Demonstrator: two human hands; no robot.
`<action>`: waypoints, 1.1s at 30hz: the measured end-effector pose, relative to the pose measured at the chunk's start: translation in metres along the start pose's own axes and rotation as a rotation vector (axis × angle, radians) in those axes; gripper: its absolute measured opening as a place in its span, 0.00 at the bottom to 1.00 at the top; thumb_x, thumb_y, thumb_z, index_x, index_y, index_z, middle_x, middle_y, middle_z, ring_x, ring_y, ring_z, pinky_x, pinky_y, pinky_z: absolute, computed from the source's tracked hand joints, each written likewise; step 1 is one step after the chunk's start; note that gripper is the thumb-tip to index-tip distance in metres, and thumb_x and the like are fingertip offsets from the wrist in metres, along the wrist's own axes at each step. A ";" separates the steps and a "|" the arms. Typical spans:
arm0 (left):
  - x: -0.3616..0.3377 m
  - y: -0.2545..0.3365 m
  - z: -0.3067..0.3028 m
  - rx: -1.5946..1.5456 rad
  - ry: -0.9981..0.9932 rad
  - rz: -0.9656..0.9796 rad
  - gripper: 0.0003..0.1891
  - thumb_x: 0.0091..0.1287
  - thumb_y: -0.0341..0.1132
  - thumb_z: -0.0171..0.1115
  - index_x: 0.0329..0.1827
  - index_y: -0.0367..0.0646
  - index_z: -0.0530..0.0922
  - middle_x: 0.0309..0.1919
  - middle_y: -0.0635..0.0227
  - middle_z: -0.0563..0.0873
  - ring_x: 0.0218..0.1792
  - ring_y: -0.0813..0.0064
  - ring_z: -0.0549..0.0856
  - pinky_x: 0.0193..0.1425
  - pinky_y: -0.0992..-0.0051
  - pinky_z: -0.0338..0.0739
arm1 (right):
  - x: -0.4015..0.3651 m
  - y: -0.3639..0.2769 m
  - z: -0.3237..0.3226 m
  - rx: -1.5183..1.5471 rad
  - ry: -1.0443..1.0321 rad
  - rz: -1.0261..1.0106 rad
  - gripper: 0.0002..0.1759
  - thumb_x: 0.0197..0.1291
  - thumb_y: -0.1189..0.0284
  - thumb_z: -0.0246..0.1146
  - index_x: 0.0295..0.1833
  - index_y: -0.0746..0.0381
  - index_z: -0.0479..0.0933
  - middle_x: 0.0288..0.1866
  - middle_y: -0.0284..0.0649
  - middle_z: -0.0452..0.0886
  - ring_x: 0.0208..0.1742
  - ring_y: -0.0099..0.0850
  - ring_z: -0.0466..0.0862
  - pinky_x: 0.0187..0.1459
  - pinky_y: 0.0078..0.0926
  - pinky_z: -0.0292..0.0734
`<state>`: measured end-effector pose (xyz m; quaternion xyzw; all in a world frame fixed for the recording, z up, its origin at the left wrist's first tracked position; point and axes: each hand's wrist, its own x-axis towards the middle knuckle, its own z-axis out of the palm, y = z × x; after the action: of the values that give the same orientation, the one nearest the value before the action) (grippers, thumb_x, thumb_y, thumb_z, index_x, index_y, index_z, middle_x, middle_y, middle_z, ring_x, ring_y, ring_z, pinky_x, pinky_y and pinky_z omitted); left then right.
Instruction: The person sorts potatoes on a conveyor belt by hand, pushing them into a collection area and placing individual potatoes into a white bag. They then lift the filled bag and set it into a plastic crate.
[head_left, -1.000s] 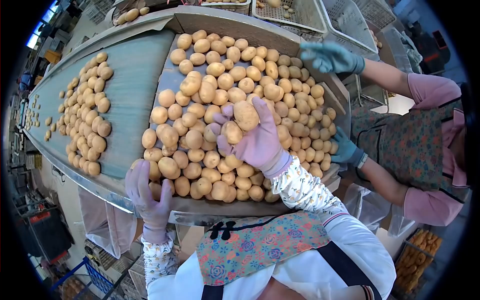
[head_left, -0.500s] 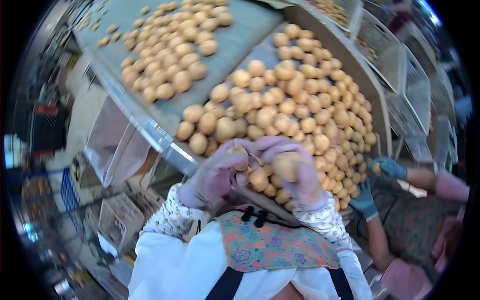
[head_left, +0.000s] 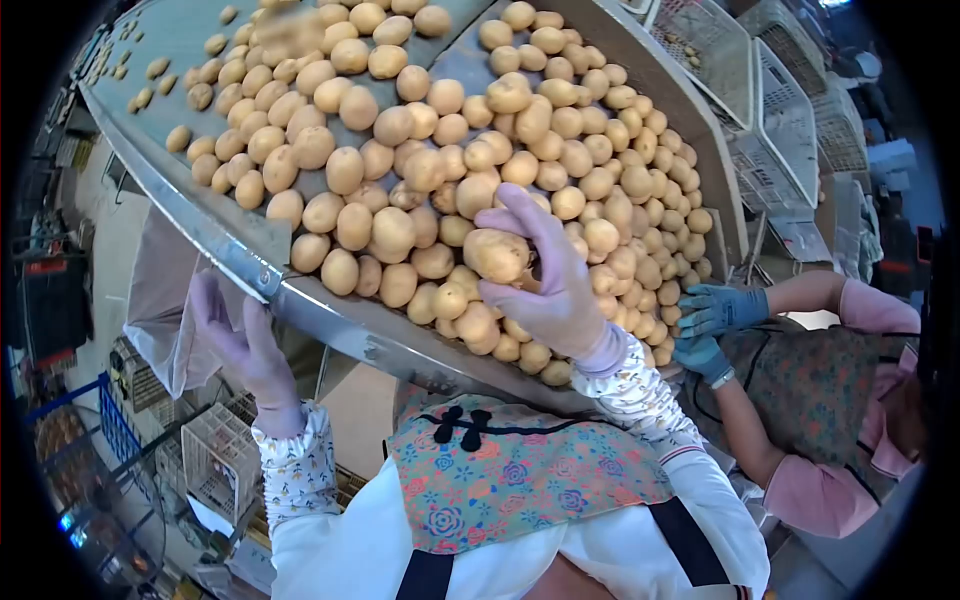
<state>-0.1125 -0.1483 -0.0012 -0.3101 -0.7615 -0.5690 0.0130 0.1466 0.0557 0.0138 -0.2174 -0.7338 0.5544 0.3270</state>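
My right hand (head_left: 553,290), in a pale purple glove, grips a large tan potato (head_left: 496,255) between thumb and fingers, just above the heap. Off to the left, my left hand (head_left: 245,345), gloved the same way, hangs outside the table's metal rim (head_left: 330,315) with fingers spread and nothing visible in it. Beside those fingers is a pale cloth chute or bag (head_left: 160,310). Many potatoes (head_left: 395,232) cover the sorting table from its green belt to the near edge.
At the right, a co-worker's blue-gloved hands (head_left: 722,310) rest at the table's edge. Plastic crates (head_left: 785,130) stand behind the far side wall (head_left: 690,110). Another crate (head_left: 220,450) sits on the lower left, near a blue mesh frame (head_left: 118,425).
My left hand has swung left, away from the right hand, and opened beyond the rim. The right hand has moved up over the heap, holding a potato. More potatoes have spread along the belt.
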 end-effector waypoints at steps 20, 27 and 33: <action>-0.021 0.029 0.072 0.027 -0.432 0.280 0.24 0.70 0.28 0.68 0.69 0.36 0.77 0.50 0.59 0.86 0.45 0.66 0.86 0.48 0.69 0.85 | 0.036 -0.040 0.005 -0.539 0.073 -0.577 0.26 0.58 0.71 0.70 0.64 0.59 0.80 0.64 0.51 0.81 0.54 0.51 0.87 0.54 0.45 0.84; -0.018 0.043 0.081 0.056 -0.441 0.310 0.28 0.65 0.27 0.68 0.69 0.37 0.76 0.52 0.59 0.87 0.51 0.59 0.85 0.61 0.60 0.77 | 0.302 -0.107 -0.054 -1.143 0.570 -0.529 0.26 0.62 0.63 0.66 0.66 0.52 0.75 0.62 0.42 0.81 0.63 0.43 0.81 0.59 0.50 0.73; -0.015 0.040 0.077 0.238 -0.476 0.428 0.28 0.66 0.31 0.69 0.71 0.38 0.76 0.58 0.57 0.85 0.61 0.50 0.81 0.70 0.54 0.73 | 0.164 0.035 -0.074 -1.054 -0.122 -0.100 0.41 0.61 0.43 0.67 0.74 0.56 0.75 0.70 0.50 0.78 0.71 0.48 0.76 0.66 0.54 0.68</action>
<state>-0.0549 -0.0819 0.0008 -0.5830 -0.7221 -0.3721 -0.0098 0.0852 0.2269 0.0320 -0.2841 -0.9400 0.1060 0.1564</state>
